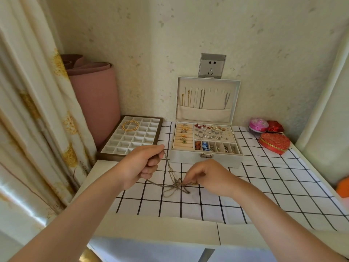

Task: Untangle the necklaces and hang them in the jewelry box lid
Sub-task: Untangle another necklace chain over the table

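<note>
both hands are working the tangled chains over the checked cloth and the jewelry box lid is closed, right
Not quite: the lid stands open, as the head view shows. The left hand and right hand do hold the tangled chains over the checked cloth.

How many necklaces [176, 184] are knotted is unclear.

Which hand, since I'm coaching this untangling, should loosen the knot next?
Probably right. The right hand pinches at the knot on the cloth; the left hand grips a chain raised away from it.
</note>
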A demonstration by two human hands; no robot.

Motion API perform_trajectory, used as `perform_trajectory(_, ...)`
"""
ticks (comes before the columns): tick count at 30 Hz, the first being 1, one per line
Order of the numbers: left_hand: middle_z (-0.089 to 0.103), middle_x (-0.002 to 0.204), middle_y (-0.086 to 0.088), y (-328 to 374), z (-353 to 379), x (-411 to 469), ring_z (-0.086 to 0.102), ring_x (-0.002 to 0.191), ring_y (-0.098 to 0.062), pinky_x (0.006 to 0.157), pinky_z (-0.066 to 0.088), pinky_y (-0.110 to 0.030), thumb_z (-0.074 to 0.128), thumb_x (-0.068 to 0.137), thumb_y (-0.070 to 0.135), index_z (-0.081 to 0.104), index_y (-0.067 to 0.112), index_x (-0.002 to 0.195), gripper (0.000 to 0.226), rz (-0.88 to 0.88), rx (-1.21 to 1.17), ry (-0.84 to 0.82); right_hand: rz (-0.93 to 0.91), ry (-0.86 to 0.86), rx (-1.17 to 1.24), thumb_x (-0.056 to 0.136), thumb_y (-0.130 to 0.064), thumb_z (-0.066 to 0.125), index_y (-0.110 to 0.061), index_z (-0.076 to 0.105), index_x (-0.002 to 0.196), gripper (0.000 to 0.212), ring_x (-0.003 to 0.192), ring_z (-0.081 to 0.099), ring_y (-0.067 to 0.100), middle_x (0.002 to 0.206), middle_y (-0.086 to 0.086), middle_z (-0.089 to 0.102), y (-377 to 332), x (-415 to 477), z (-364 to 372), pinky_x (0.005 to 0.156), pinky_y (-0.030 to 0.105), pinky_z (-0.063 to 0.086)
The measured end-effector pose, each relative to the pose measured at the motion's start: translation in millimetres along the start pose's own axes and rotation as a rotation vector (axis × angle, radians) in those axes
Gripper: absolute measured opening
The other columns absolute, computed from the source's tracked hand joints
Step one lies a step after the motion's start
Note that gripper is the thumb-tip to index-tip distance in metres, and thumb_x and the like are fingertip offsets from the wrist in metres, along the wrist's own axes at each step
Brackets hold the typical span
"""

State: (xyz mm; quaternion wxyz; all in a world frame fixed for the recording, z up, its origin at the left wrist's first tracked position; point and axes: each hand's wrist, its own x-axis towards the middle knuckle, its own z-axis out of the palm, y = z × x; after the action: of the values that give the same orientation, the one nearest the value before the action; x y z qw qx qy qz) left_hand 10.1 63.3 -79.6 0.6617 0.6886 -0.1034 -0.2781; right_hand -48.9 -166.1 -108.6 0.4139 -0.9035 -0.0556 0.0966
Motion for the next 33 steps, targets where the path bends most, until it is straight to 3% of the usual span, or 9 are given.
perform_trajectory(4, 0.031, 0.060, 0.003, -2.0, -5.0, -1.9, 0.020, 0.047, -0.011, 0.042, 0.017, -0.022, 0.048, 0.102, 0.032, 0.053, 0.018, 0.079, 0.028, -0.012, 0.048, -0.022, -0.015, -0.025, -0.190, 0.090, -0.017, 0.072, -0.037, 0.074, 0.109, 0.028, 0.085, 0.057, -0.004, 0.095, -0.023, 0.063, 5.1, -0.1, 10.0, 0.079, 0.013, 0.045)
perform_trajectory(6, 0.031, 0.061, 0.003, -2.9, -6.8, -1.1, 0.020, 0.048, -0.011, 0.042, 0.015, -0.022, 0.048, 0.102, 0.032, 0.055, 0.018, 0.081, 0.026, -0.004, 0.043, -0.011, -0.036, -0.032, -0.321, 0.090, -0.025, 0.072, -0.030, 0.073, 0.117, 0.027, 0.088, 0.056, -0.001, 0.098, -0.019, 0.062, 3.5, 2.4, 15.3, 0.079, 0.014, 0.043)
perform_trajectory(11, 0.033, 0.059, 0.005, -1.8, -12.8, 0.0, 0.020, 0.045, -0.010, 0.042, 0.013, -0.022, 0.048, 0.102, 0.030, 0.056, 0.017, 0.083, 0.024, 0.010, 0.034, 0.081, -0.021, 0.056, -0.321, 0.092, -0.027, 0.069, -0.026, 0.077, 0.101, 0.011, 0.084, 0.061, 0.001, 0.088, -0.019, 0.063, 6.9, 7.6, 21.6, 0.072, 0.014, 0.043)
perform_trajectory(15, 0.033, 0.055, 0.006, -4.5, -20.8, 5.9, 0.020, 0.041, -0.008, 0.040, 0.012, -0.022, 0.046, 0.102, 0.026, 0.054, 0.018, 0.082, 0.023, -0.065, 0.002, 0.256, 0.074, 0.188, -0.075, 0.097, -0.028, 0.061, -0.026, 0.065, 0.087, 0.011, 0.081, 0.062, 0.009, 0.085, -0.008, 0.067, 13.0, 11.6, 14.4, 0.069, 0.024, 0.046)
perform_trajectory(20, 0.031, 0.053, 0.007, -4.0, -30.4, 10.4, 0.019, 0.039, -0.008, 0.034, 0.016, -0.018, 0.046, 0.102, 0.028, 0.047, 0.021, 0.074, 0.029, -0.143, -0.103, 0.441, 0.180, 0.362, 0.543, 0.103, -0.013, 0.040, -0.007, 0.055, 0.088, 0.022, 0.066, 0.058, 0.027, 0.058, 0.008, 0.061, 11.1, 15.0, -2.8, 0.082, 0.049, 0.051)
perform_trajectory(24, 0.028, 0.053, 0.007, -0.5, -29.9, 8.0, 0.018, 0.037, -0.008, 0.031, 0.016, -0.019, 0.045, 0.102, 0.026, 0.043, 0.022, 0.071, 0.031, -0.149, -0.164, 0.483, 0.217, 0.454, 0.990, 0.100, -0.014, 0.031, -0.017, 0.035, 0.070, 0.031, 0.049, 0.027, 0.019, 0.050, -0.001, 0.028, 3.8, 14.8, -14.7, 0.066, 0.041, 0.050)
perform_trajectory(27, 0.028, 0.051, 0.007, -0.1, -29.5, 8.1, 0.017, 0.037, -0.008, 0.031, 0.016, -0.019, 0.044, 0.102, 0.025, 0.040, 0.022, 0.069, 0.033, -0.147, -0.148, 0.491, 0.160, 0.501, 1.006, 0.104, -0.024, 0.049, -0.011, 0.057, 0.083, 0.025, 0.050, 0.036, 0.017, 0.053, 0.001, 0.037, 0.3, 11.5, -18.2, 0.068, 0.041, 0.053)
perform_trajectory(30, 0.033, 0.054, 0.004, -3.8, -27.8, 8.7, 0.024, 0.042, -0.011, 0.038, 0.022, -0.023, 0.054, 0.098, 0.031, 0.051, 0.017, 0.078, 0.025, -0.127, 0.142, 0.509, 0.165, 0.510, 1.119, 0.103, -0.024, 0.054, -0.006, 0.064, 0.103, 0.020, 0.064, 0.062, 0.023, 0.063, 0.008, 0.062, -6.0, 8.2, -18.5, 0.084, 0.045, 0.057)
perform_trajectory(33, 0.039, 0.061, -0.001, -11.9, -26.9, 10.9, 0.037, 0.055, -0.015, 0.053, 0.035, -0.031, 0.061, 0.094, 0.031, 0.051, 0.014, 0.077, 0.027, -0.050, 0.511, 0.532, 0.164, 0.488, 1.250, 0.104, -0.022, 0.052, -0.006, 0.061, 0.103, 0.019, 0.063, 0.067, 0.024, 0.062, 0.010, 0.063, -9.6, 5.8, -21.3, 0.084, 0.048, 0.058)
